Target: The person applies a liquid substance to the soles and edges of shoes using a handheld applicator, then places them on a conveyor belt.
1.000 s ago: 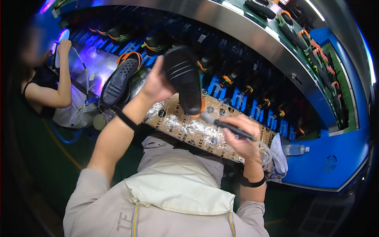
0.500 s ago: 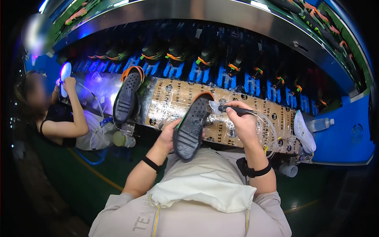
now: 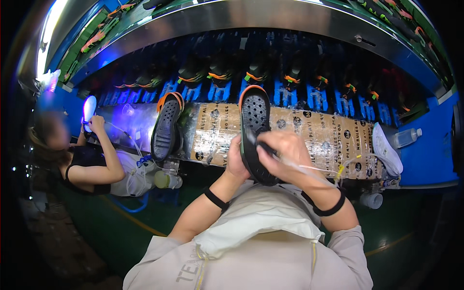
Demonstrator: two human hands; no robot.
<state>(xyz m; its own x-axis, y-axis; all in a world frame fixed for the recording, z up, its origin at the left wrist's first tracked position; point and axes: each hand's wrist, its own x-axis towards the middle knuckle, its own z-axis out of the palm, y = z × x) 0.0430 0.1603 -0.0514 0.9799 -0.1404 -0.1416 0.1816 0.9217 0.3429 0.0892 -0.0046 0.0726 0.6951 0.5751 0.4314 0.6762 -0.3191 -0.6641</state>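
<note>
A black shoe sole point(image 3: 256, 111) with an orange edge at its toe and rows of small holes is tilted toe-up in front of me. My left hand point(image 3: 237, 162) grips it along its left edge. My right hand point(image 3: 286, 153) is closed round the black handle of a brush point(image 3: 267, 148). The brush tip appears to be against the sole's inner face near the middle, though it is blurred. A clear thin tube point(image 3: 319, 170) trails from the brush to the right. Another black sole point(image 3: 167, 126) with an orange toe edge stands on the bench to the left.
Cardboard under clear film covers the bench point(image 3: 212, 131). Behind it, blue holders point(image 3: 288, 93) carry dark shoes point(image 3: 256, 71). At right are a white sole-shaped piece point(image 3: 385, 150) and a clear bottle point(image 3: 407, 138). A co-worker point(image 3: 104, 164) at left holds a lit white sole point(image 3: 89, 108) near a jar point(image 3: 165, 180).
The sole in my left hand has swung more upright and away from me. My right hand has brought the brush from its right toe edge inward and nearer me, over its middle.
</note>
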